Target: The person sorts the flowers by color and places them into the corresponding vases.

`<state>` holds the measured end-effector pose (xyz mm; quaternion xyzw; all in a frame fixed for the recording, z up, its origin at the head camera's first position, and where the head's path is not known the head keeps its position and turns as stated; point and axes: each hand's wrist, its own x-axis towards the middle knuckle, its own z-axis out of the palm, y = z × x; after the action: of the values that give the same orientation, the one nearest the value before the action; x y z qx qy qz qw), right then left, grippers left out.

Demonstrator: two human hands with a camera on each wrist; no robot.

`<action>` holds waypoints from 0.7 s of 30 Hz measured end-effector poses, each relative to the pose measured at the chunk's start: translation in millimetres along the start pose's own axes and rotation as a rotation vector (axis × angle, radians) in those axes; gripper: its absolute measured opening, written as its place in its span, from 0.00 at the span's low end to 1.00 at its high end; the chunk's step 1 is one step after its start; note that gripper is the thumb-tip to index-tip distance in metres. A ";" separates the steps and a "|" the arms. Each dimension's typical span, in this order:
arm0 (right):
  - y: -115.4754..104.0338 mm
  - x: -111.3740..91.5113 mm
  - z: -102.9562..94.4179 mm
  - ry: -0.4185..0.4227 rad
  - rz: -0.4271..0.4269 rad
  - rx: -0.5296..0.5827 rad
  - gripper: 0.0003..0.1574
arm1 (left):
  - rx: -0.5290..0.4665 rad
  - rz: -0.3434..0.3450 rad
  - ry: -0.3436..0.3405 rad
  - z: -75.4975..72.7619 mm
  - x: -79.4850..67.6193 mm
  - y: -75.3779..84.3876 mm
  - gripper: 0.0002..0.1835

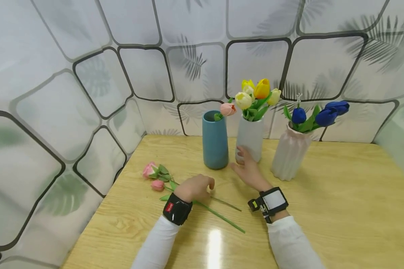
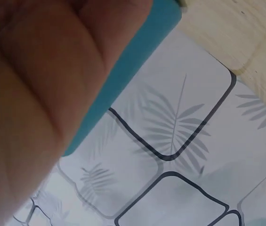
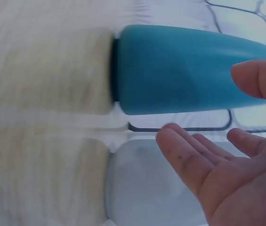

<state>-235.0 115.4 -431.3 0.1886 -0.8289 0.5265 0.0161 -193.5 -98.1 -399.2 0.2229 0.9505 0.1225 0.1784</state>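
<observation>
My left hand [image 1: 196, 187] is low over two flowers lying on the table, a pink rose [image 1: 149, 170] and a pink tulip [image 1: 157, 185]. Its fingers bend down at the green stems [image 1: 222, 216]; whether they pinch one I cannot tell, as the fingertips are hidden. In the left wrist view, the palm [image 2: 38, 94] covers much of the frame. My right hand [image 1: 250, 172] reaches forward with fingers spread, overlapping the white vase [image 1: 250, 136] of yellow and cream tulips. The right wrist view shows its thumb and fingers apart, near the blue vase [image 3: 184, 70].
The blue vase [image 1: 215, 144] holds one light pink tulip [image 1: 227, 109]. To the right, a pale pink ribbed vase [image 1: 290, 153] carries blue tulips [image 1: 326, 116]. A patterned wall covering [image 1: 198, 87] rises behind and left of the wooden table [image 1: 350, 209].
</observation>
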 end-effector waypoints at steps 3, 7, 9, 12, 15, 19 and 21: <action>-9.6 -6.8 -9.3 -0.021 0.044 0.014 0.40 | 0.014 -0.015 -0.007 5.8 -0.3 4.8 0.15; -12.0 -8.3 -13.0 -0.036 0.073 0.011 0.39 | 0.039 -0.004 -0.008 11.0 0.2 7.4 0.10; -7.1 -7.1 -11.7 -0.040 0.068 0.012 0.38 | 0.059 0.002 -0.010 13.2 0.9 7.4 0.09; -8.0 -7.7 -10.0 -0.050 0.068 0.028 0.38 | 0.082 0.006 -0.011 15.3 1.1 7.9 0.08; -7.7 -8.2 -9.2 -0.055 0.066 0.024 0.38 | 0.101 0.013 -0.007 16.7 1.5 8.7 0.08; -7.7 -9.0 -9.3 -0.057 0.071 0.016 0.38 | 0.134 0.034 0.014 18.0 2.5 10.2 0.10; -7.5 -9.4 -9.7 -0.059 0.066 0.011 0.38 | 0.153 0.042 0.028 18.9 3.2 10.6 0.11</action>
<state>-225.4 123.9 -422.6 0.1766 -0.8320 0.5253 -0.0269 -184.8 -84.5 -413.9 0.2540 0.9546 0.0563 0.1450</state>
